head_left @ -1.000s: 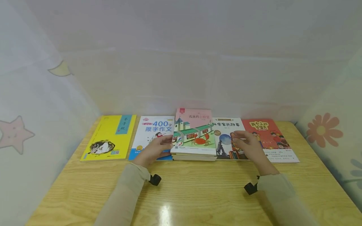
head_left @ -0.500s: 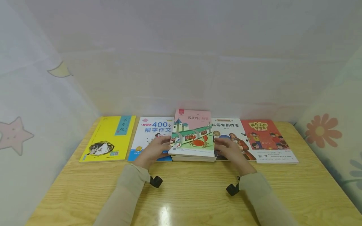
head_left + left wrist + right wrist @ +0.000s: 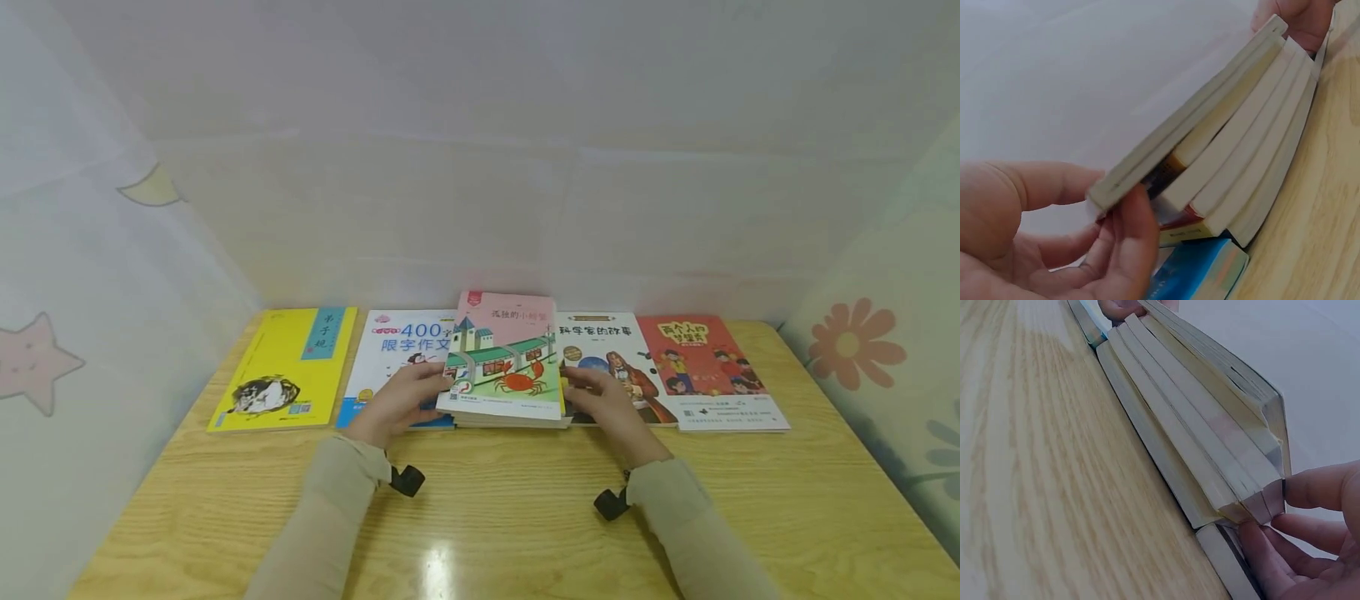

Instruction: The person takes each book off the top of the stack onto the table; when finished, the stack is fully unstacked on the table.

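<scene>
A yellow book [image 3: 287, 368] lies at the far left of the wooden table [image 3: 480, 517], a red book [image 3: 705, 367] far right.

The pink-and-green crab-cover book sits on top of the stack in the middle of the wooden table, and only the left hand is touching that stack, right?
Not quite. Both hands are on it: the left hand grips the stack's left edge and the right hand its right edge, as the head view shows. The pink-and-green crab-cover book does top the stack in the middle of the wooden table.
</scene>
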